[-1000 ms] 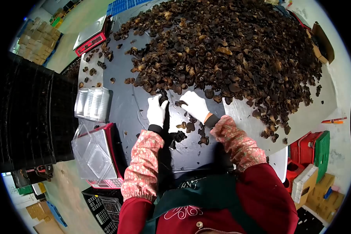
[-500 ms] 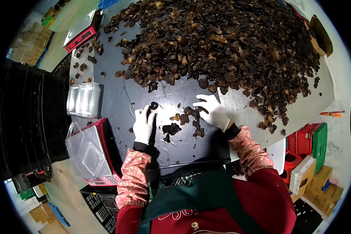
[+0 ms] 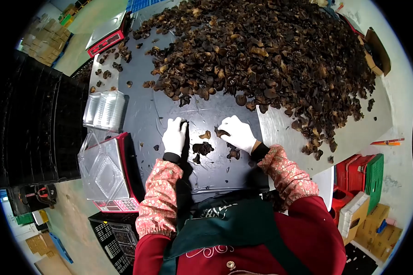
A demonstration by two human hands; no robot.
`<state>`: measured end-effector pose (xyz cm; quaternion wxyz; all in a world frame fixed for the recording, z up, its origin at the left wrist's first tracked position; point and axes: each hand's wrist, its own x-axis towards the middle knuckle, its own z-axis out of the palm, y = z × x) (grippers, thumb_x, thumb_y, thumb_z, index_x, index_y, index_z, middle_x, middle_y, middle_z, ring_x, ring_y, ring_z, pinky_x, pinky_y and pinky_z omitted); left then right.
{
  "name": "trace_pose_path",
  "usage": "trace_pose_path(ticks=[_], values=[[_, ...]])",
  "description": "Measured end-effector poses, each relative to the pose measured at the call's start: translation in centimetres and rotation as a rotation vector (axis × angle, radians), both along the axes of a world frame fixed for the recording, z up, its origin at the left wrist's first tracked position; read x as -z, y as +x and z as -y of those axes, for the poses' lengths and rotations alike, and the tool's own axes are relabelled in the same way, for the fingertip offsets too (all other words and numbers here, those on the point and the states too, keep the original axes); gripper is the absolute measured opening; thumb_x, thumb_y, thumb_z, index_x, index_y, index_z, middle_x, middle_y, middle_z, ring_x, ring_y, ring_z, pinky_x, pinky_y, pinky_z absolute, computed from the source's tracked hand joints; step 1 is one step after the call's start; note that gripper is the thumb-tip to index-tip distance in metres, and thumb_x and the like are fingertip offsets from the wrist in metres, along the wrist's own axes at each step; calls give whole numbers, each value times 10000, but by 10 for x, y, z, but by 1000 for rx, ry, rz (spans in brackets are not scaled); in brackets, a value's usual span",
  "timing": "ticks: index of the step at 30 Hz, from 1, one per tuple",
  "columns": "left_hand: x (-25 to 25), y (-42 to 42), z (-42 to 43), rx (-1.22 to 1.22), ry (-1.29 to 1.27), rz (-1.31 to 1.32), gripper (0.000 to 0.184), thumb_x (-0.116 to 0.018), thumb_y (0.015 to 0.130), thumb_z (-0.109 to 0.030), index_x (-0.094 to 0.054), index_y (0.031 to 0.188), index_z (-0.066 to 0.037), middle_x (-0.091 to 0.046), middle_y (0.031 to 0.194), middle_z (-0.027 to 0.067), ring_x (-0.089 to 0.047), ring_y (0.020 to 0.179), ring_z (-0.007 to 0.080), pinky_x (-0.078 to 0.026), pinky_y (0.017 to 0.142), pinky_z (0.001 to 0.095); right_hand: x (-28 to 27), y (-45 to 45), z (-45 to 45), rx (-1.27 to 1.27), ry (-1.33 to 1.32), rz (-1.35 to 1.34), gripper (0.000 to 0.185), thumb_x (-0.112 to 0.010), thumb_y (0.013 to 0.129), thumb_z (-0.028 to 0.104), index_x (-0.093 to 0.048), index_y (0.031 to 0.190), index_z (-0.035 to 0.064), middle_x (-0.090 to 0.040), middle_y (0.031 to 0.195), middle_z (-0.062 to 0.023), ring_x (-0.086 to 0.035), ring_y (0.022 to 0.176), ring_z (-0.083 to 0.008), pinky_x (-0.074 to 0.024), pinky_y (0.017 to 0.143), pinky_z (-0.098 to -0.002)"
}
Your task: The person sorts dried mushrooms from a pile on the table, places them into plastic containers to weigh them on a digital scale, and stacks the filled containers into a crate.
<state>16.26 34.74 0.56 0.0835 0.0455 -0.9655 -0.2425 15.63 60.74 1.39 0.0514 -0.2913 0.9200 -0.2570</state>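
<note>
Dark dried fungus pieces form a large heap [image 3: 261, 55] across the far part of the table [image 3: 142, 105]. My left hand [image 3: 174, 134], in a white glove, rests over the table with its fingers bent together; whether something is under them is hidden. Opposite it, my right hand [image 3: 237, 133], also gloved, pinches a brown fungus piece [image 3: 220, 132] between thumb and fingers. Between the hands lie a small light brown piece [image 3: 205, 134] and a black clump [image 3: 203, 148]. Another dark piece [image 3: 233, 153] sits just below my right hand.
Clear plastic trays [image 3: 104, 110] stand at the left, above a red scale [image 3: 128, 165] with a clear lid box [image 3: 103, 172] on it. A second red scale [image 3: 106, 39] is farther back. Black crates [image 3: 41, 123] are stacked at far left; red and green crates [image 3: 374, 181] stand at right.
The dark round piece at my left fingertips is no longer visible. My right hand has moved left and closed on a piece, and fewer loose pieces lie between the hands.
</note>
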Motion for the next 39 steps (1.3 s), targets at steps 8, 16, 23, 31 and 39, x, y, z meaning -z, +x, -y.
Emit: trace_pose_path(ticks=[8,16,23,31,39], values=[[-83,90,54,-233,885,-103,165,-585,976,-181,-620,1086,-64,-564,853,-19,-474,675,44,-391,588,208,-20,-13,-20,448,-964,658,158,-700,890,150,-669,989,32,-670,833,-17,-613,745,-58,-478,645,-227],[-166,176,201,-624,942,-429,176,-575,988,-231,-576,1100,-96,-523,746,-13,-373,461,36,-294,418,203,-109,3,114,221,-906,804,139,-656,898,147,-673,995,49,-588,798,47,-496,693,-26,-389,618,-201],[-127,188,271,-480,287,-433,215,-564,960,-106,-572,1139,12,-601,1097,140,-574,1048,250,-433,956,338,-144,64,346,-317,-1076,536,257,-683,858,155,-670,1050,-16,-663,872,-76,-611,736,-138,-508,681,-283],[-120,205,259,-276,-304,-121,547,-535,922,-74,-390,1449,-51,-492,1360,221,-573,1135,388,-476,942,426,-103,113,408,-239,-390,-207,361,-618,769,192,-657,1102,59,-627,1142,-146,-588,1093,-334,-504,878,-429],[-167,201,223,-308,-404,-82,556,-621,899,-148,-451,1425,-91,-479,1436,166,-581,1174,334,-488,934,404,-63,38,169,182,-138,-213,236,-603,841,180,-738,1034,173,-691,962,-82,-648,922,-290,-526,835,-390]])
